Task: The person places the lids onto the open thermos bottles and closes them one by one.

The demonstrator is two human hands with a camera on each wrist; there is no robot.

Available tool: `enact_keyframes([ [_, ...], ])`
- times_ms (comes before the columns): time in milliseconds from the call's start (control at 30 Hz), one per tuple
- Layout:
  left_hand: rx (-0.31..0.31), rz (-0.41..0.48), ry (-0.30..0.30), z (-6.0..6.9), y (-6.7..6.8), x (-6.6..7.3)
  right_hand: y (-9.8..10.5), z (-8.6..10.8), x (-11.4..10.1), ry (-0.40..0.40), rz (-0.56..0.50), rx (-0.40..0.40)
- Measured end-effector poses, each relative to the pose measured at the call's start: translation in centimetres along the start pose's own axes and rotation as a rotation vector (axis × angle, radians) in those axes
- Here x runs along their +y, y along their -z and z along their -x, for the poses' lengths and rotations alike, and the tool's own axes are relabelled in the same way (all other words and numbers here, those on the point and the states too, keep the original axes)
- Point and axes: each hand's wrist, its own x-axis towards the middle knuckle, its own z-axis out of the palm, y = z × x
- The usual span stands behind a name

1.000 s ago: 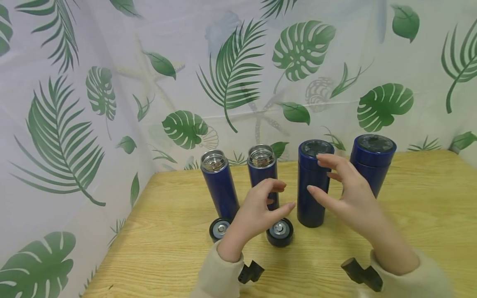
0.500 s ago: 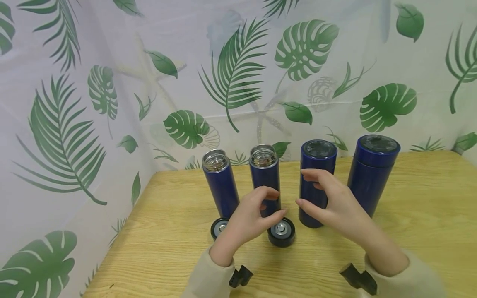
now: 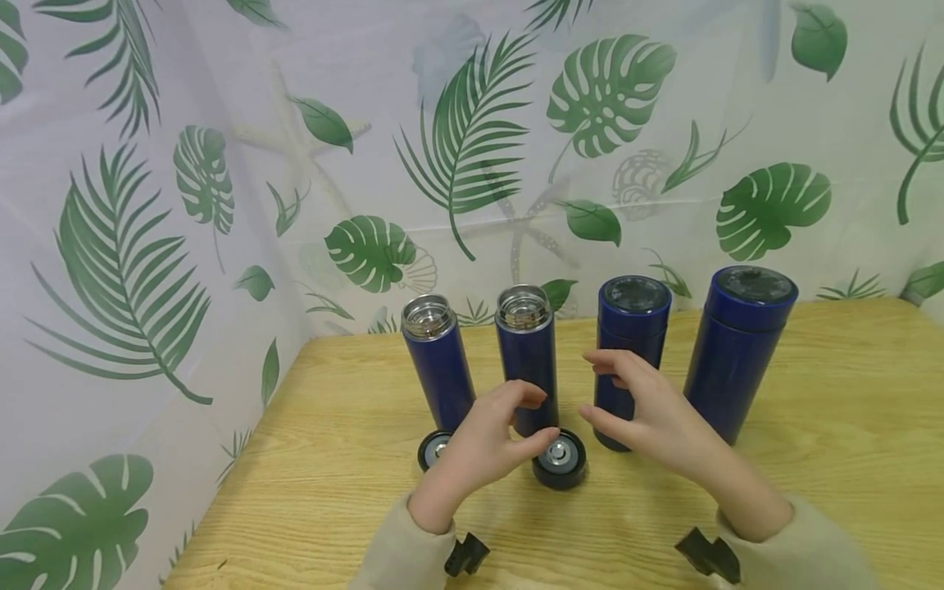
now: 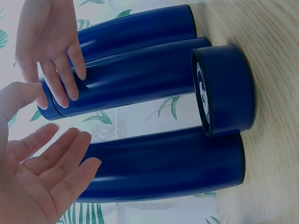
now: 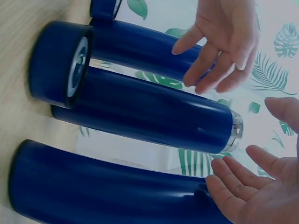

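My left hand (image 3: 487, 434) hovers before the second blue thermos bottle (image 3: 527, 352), fingers loosely bent, holding nothing. That bottle stands upright without its lid, its steel neck bare. To its left stands another lidless blue bottle (image 3: 440, 369). A black-rimmed lid (image 3: 560, 471) lies inside-up by my left thumb; a second lid (image 3: 430, 449) is partly hidden behind the left hand. My right hand (image 3: 649, 414), also holding nothing, is before a lidded blue bottle (image 3: 633, 328). Farther right a lidded bottle (image 3: 737, 360) stands upright. In the left wrist view a lid (image 4: 231, 88) shows large before the bottles.
All of this stands on a wood-grain table (image 3: 332, 508). A white cloth with green leaf prints (image 3: 295, 197) hangs behind and to the left of it. Black camera mounts (image 3: 466, 555) sit at both sleeves.
Both hands have come down and back towards me, drifting left. The right hand has moved away from the lidded bottle's top. The bottles and lids stand where they were.
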Motion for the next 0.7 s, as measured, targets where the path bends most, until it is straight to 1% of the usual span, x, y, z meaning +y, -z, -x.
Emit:
enact_keyframes([
  [100, 0.001, -0.015, -0.006, 0.0, -0.1, 0.0, -0.3, -0.2, 0.3, -0.011, -0.006, -0.024],
  [333, 0.008, -0.058, -0.013, 0.0, -0.2, 0.1, -1.1, -0.3, 0.9, -0.008, 0.024, -0.06],
  [500, 0.021, -0.072, -0.024, 0.0, -0.3, 0.1, -1.6, -0.3, 1.2, -0.021, 0.035, -0.092],
  [700, 0.016, -0.072, -0.016, 0.0, -0.2, 0.1, -2.2, -0.3, 1.7, -0.034, 0.063, -0.129],
])
